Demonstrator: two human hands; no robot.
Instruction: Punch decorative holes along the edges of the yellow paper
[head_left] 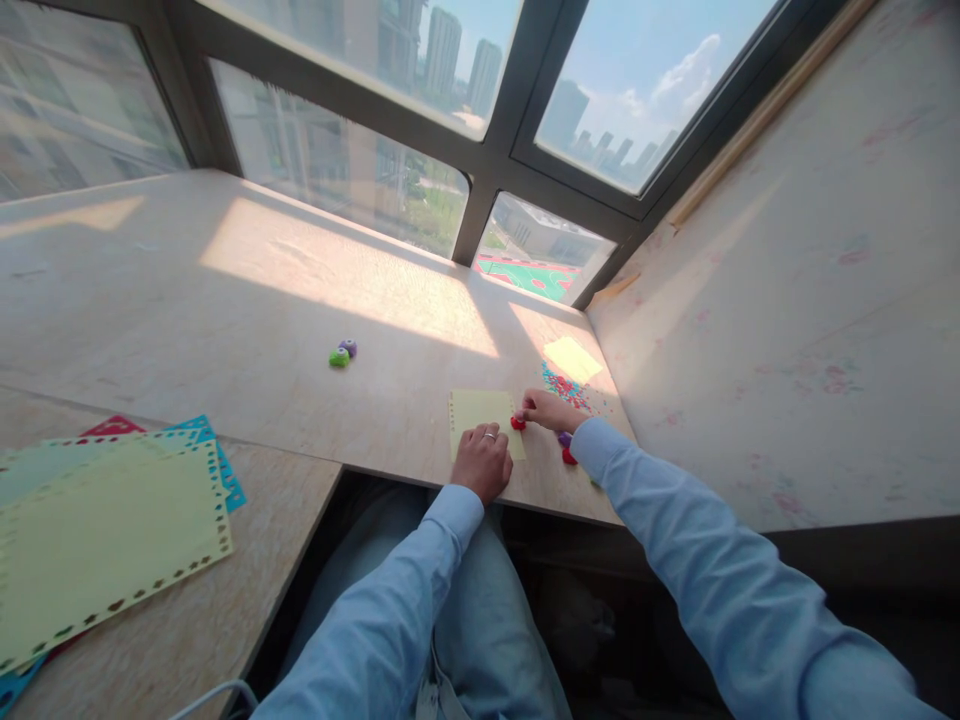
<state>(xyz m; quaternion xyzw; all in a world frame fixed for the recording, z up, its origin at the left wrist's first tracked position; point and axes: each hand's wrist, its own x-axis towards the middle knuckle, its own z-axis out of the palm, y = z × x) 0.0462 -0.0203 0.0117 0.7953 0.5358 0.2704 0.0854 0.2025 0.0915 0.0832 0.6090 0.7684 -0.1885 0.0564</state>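
A pale yellow sheet of paper (480, 408) lies near the table's front edge, with a row of punched holes down its left side. My left hand (483, 462) rests on its lower part, fingers laid on the paper. At the sheet's right edge sits a small red craft punch (517, 423). My right hand (551, 410) has its fingers closed on this punch from the right. Close to the right sleeve are a purple punch (564, 438) and another red punch (569, 456), with a bit of green partly hidden by the sleeve.
Red and blue paper bits (562, 385) lie scattered beside a yellow paper piece (573, 358). A green punch (339, 358) and a purple one (349, 347) stand further left. Punched sheets (120, 540) are piled at left. Windows and a papered wall (810, 330) border the table.
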